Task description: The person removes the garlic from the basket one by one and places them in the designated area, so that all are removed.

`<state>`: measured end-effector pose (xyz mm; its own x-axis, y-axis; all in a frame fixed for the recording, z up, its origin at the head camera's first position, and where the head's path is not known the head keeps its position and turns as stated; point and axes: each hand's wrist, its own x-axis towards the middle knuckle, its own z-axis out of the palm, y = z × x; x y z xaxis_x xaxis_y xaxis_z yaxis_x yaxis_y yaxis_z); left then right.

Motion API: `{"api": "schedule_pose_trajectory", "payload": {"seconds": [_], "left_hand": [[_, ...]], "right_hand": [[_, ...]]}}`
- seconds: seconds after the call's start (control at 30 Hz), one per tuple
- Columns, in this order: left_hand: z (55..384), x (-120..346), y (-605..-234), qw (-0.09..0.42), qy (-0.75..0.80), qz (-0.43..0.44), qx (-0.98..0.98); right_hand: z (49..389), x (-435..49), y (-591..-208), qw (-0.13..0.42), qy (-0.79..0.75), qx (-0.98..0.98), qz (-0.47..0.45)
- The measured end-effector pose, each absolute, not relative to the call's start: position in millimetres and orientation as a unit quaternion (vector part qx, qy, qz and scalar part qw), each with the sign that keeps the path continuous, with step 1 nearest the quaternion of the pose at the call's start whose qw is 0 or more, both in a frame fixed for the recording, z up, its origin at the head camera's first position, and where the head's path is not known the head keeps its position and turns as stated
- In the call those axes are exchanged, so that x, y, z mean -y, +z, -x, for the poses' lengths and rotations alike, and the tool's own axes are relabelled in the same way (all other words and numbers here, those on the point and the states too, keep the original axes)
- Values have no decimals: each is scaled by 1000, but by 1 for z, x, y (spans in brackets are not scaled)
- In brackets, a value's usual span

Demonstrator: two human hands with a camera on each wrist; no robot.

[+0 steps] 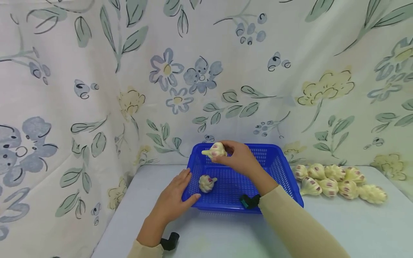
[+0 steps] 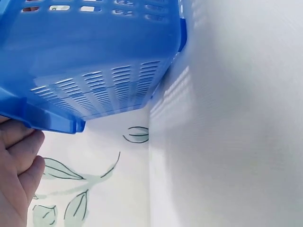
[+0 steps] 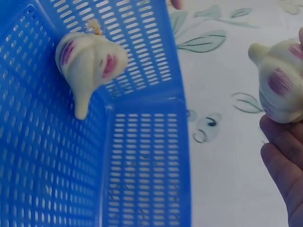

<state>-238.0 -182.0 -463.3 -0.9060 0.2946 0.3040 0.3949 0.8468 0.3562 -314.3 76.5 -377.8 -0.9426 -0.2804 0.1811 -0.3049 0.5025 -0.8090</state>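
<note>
My right hand (image 1: 238, 157) holds a garlic bulb (image 1: 217, 150) between thumb and fingers, above the far left part of a blue plastic basket (image 1: 242, 209). In the right wrist view this held garlic (image 3: 281, 80) has purple streaks and a short stem. A second garlic bulb (image 1: 206, 183) lies inside the basket at its left end, also seen as garlic (image 3: 90, 61) against the slotted wall. My left hand (image 1: 174, 195) rests at the basket's left rim with fingers extended; in the left wrist view its fingers (image 2: 23, 151) touch the rim's outer edge.
Several more garlic bulbs (image 1: 329, 187) lie in two rows on the white table (image 1: 355, 225), right of the basket. A floral cloth (image 1: 206, 71) hangs behind and to the left. Dark wrist devices (image 1: 171, 240) show at both wrists.
</note>
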Motion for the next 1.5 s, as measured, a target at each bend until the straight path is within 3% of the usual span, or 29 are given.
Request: {"api": "schedule_pose_trajectory", "payload": {"seconds": [0.17, 0.5, 0.87, 1.2, 1.5], "left_hand": [[236, 183, -462, 113, -204, 178, 956], [235, 181, -463, 113, -205, 187, 954], [235, 180, -462, 102, -215, 184, 954], [233, 179, -459, 86, -227, 176, 954], [234, 179, -462, 93, -226, 180, 953]], "right_hand": [[302, -98, -372, 25, 470, 867, -164], [284, -169, -368, 108, 449, 875, -146], [253, -236, -383, 172, 446, 877, -42], [228, -293, -411, 161, 423, 890, 55], [220, -321, -425, 143, 420, 892, 88]]}}
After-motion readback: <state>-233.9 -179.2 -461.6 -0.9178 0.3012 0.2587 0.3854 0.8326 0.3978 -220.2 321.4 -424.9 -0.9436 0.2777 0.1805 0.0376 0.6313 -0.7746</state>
